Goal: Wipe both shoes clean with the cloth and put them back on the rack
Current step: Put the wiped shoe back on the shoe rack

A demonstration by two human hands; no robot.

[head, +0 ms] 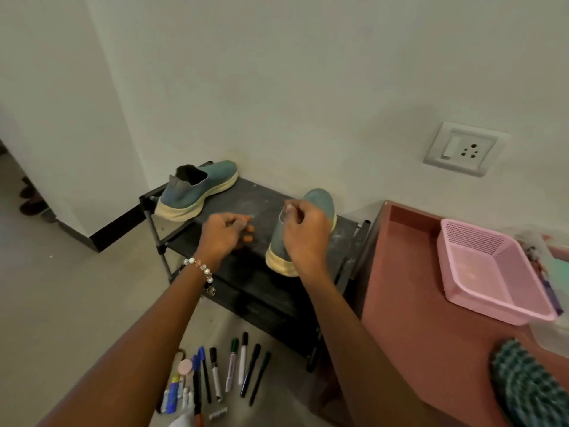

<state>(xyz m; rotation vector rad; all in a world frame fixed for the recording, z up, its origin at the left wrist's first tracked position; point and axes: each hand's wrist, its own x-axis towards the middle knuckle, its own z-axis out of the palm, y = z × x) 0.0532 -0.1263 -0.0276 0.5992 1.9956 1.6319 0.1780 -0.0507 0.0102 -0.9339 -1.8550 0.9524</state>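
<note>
Two dusty teal slip-on shoes with cream soles stand on the top shelf of a black shoe rack [246, 272]. The left shoe [197, 192] sits at the shelf's far left corner, toe toward the wall. My right hand [303, 232] pinches the heel collar of the right shoe [320, 201], which rests on the shelf with its toe pointing at the wall. Just left of that shoe, my left hand [220, 234] hovers above the shelf with loosely curled fingers and holds nothing. A green checked cloth [529, 386] lies on the red table at the lower right.
A red table [415, 303] stands right of the rack, carrying a pink plastic basket [492, 272]. Several markers and pens [221, 371] lie on the floor in front of the rack. A wall socket [462, 149] is above the table. Open floor lies to the left.
</note>
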